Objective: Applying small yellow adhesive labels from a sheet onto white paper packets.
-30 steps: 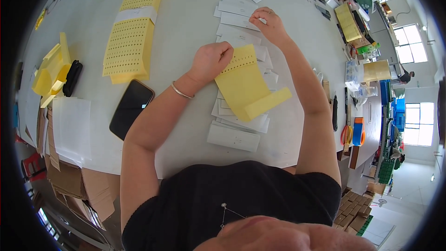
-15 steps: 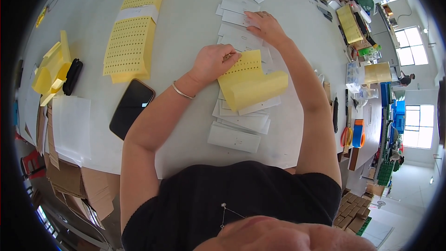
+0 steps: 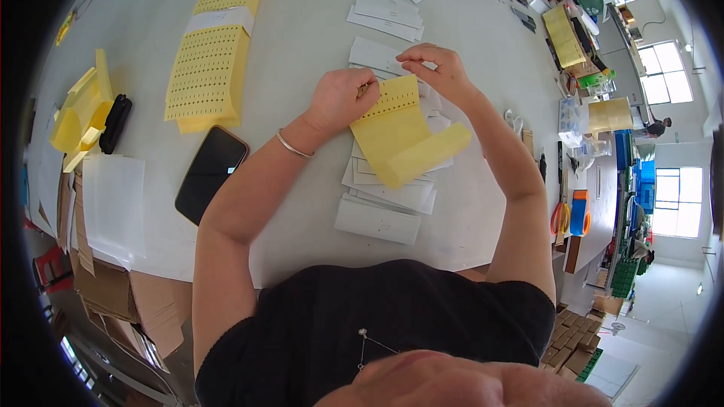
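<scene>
My left hand (image 3: pixel 343 99) is closed on the upper left edge of a yellow perforated sheet (image 3: pixel 392 132), its fingers curled and a silver bangle on the wrist. The sheet's upper part carries rows of small dark marks, and its lower end curls up. By the sheet's top right edge is my right hand (image 3: pixel 445 74), with thumb and forefinger slightly apart and nothing visible between them. White paper slips (image 3: pixel 377 218) lie overlapping in a column under and beyond the sheet. The sheet covers part of that column.
To the left lie a banded stack of yellow sheets (image 3: pixel 204 75), a black phone (image 3: pixel 211 173), a black case (image 3: pixel 115 124) and crumpled yellow paper (image 3: pixel 79 109). At right are tape rolls (image 3: pixel 579 212), orange-handled scissors (image 3: pixel 560 217) and a clear plastic box (image 3: pixel 571 124). Cardboard (image 3: pixel 158 301) stands below left.
My right hand has come back from the white slips farther up the column to the yellow sheet's top edge. My left hand still holds the sheet in nearly the same place.
</scene>
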